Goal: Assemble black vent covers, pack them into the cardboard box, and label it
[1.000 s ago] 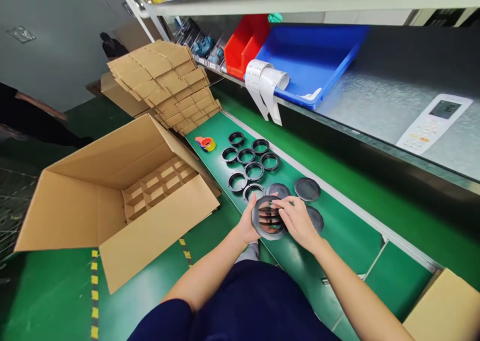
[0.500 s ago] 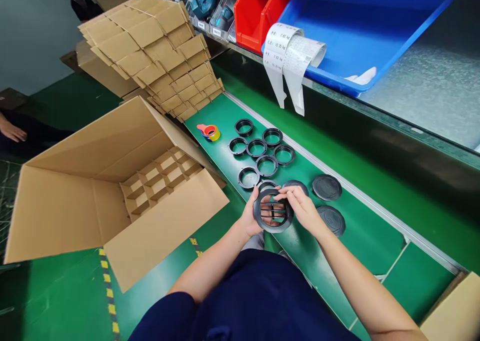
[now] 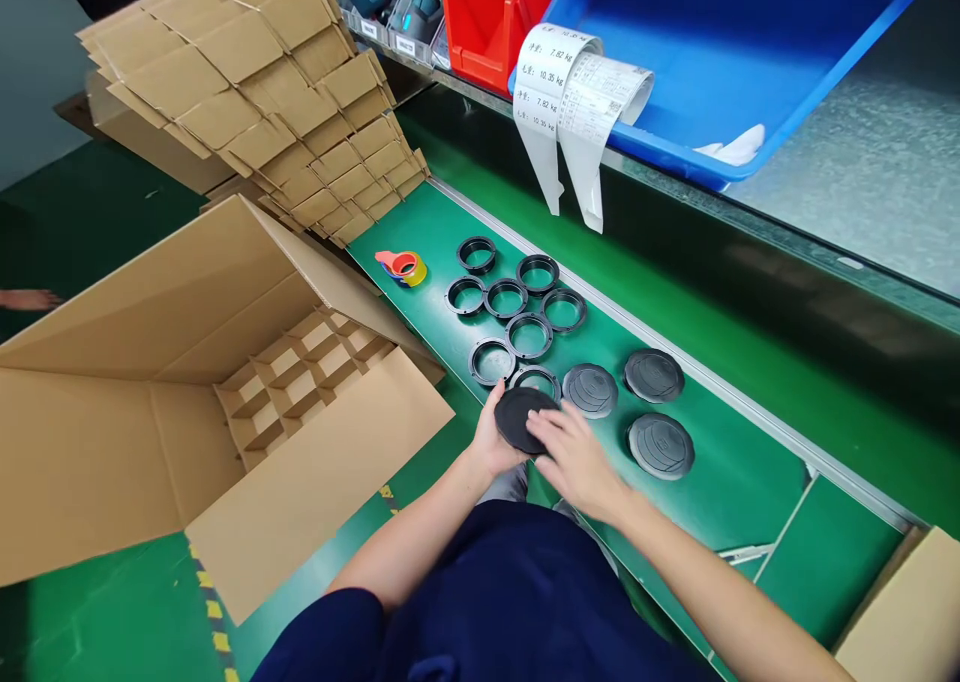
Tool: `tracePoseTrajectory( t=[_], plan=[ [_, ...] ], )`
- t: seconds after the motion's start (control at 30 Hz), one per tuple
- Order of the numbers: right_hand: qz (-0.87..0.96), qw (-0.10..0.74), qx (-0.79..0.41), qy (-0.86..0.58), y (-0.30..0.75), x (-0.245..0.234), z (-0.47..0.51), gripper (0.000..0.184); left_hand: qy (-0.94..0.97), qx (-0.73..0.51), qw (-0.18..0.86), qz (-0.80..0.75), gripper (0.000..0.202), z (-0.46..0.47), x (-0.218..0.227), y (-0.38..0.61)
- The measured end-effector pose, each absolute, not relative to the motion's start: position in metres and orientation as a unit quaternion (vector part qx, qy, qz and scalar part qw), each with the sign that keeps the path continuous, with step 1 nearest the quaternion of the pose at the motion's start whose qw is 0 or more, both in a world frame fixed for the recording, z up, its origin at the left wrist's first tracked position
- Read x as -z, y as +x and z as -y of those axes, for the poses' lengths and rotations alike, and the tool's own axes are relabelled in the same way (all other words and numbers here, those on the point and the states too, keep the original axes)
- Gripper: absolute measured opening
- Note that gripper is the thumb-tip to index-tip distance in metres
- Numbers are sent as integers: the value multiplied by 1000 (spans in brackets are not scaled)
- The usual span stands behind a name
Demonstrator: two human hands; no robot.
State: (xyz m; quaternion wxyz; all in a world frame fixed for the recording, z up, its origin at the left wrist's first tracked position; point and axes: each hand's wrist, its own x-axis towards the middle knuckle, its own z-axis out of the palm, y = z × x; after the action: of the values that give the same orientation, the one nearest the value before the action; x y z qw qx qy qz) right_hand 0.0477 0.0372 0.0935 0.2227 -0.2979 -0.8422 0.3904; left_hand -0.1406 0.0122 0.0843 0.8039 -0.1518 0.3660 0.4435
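My left hand holds a black round plastic disc from beneath, just above the green conveyor belt. Its solid face is turned up. My right hand, slightly blurred, rests its fingertips on the disc's near edge. Beside my hands, a black plastic ring lies partly behind the disc. Several more black rings lie grouped on the belt further away. To the right lie several dark grey ribbed discs.
A large open cardboard box with a divider insert stands left of the belt. Stacked cardboard dividers rise behind it. A tape roll sits on the belt. Printed label strips hang over a blue tray. A co-worker's hand shows far left.
The held piece showed a slotted grille and now shows a solid black face. My right hand has shifted to its near edge. The view has swung, moving the scene left.
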Motion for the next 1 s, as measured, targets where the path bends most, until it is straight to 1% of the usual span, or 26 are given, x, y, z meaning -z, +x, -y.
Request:
tracePoseTrajectory(
  t=[0.07,0.13,0.27,0.33,0.37,0.43,0.5,0.53,0.57,0.63,0.73,0.8,0.9,1.0],
  plan=[
    [873,169,-380,-256,45,-80,-20,49,-181,-384,799,-426,63,1,-72,-145],
    [868,138,-395,-269,40,-66,-11,66,-180,-336,802,-461,63,13,-61,-147],
    [847,54,-437,-297,25,-53,-17,113,-147,-340,821,-435,66,19,-51,-144],
    [854,22,-444,-271,16,-50,-26,126,-135,-337,824,-435,74,14,-50,-145],
    [862,22,-434,-262,13,-48,-31,128,-132,-336,824,-436,78,11,-50,-147],
    [878,58,-373,-292,4,-39,-43,123,-121,-352,813,-447,81,8,-49,-154],
    [878,100,-273,-380,-5,-23,-57,113,-111,-389,776,-484,75,8,-46,-166],
    [873,107,-222,-421,-10,-13,-63,110,-108,-404,754,-507,70,10,-44,-173],
    [869,104,-179,-449,-15,-3,-69,107,-109,-413,735,-527,65,12,-42,-181],
    [876,76,-124,-459,-24,16,-75,107,-116,-418,719,-543,57,18,-39,-196],
    [888,43,-86,-449,-32,31,-74,107,-123,-417,715,-547,43,29,-36,-212],
    [894,43,-75,-440,-34,30,-71,105,-120,-416,706,-561,35,36,-33,-219],
    [890,72,-80,-443,-37,18,-68,94,-98,-403,683,-601,29,48,-23,-223],
    [870,87,-111,-473,-47,13,-67,82,-36,-377,644,-664,24,56,-10,-223]
  ],
)
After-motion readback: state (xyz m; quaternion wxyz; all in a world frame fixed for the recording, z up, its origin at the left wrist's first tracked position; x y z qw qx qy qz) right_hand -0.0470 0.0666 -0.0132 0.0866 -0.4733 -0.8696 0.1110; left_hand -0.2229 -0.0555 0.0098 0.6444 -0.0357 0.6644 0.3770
